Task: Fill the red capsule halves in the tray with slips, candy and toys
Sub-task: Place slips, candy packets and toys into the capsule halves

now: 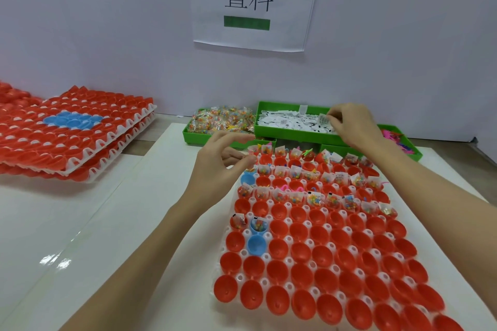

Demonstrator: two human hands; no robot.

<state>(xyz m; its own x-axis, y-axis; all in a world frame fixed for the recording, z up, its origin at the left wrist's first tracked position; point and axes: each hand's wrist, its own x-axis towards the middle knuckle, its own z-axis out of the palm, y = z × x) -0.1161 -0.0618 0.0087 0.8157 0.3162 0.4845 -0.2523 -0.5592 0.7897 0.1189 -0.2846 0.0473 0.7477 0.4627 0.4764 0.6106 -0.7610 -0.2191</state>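
Note:
A white tray (289, 260) in front of me holds rows of red capsule halves (325, 255) and three blue ones (255, 244). The far rows hold slips, candy packets and small toys; the near rows are bare. My right hand (352, 123) reaches over the green bin of white slips (290, 121) and pinches a slip at its fingertips. My left hand (220, 161) hovers over the tray's far left corner with fingers loosely curled, holding nothing that I can see.
A green bin of candy packets (220, 121) stands left of the slip bin. A third green bin with pink toys (398, 140) sits at the right. Two stacked trays of red halves (70, 131) lie at the left. A paper sign (250, 0) hangs on the wall.

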